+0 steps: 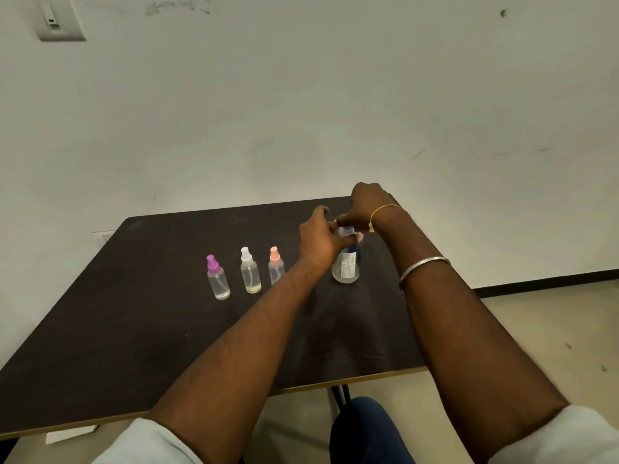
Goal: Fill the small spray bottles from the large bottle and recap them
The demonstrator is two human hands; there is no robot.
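Observation:
Three small clear spray bottles stand capped in a row on the dark table [134, 313]: one with a purple cap [217, 277], one with a white cap [250, 271], one with a pink cap [276, 266], partly behind my left forearm. To their right the large clear bottle [346, 267] stands upright with a white label and a little liquid at the bottom. My left hand [321, 241] grips its upper part. My right hand [366, 207] is closed over its top, where a bit of blue and white shows between the fingers. The bottle's neck is hidden.
The table's far edge runs close to a pale wall. Its near edge is in front of my lap, with a blue-clad knee [365, 430] below. Beige floor [536, 329] lies to the right of the table.

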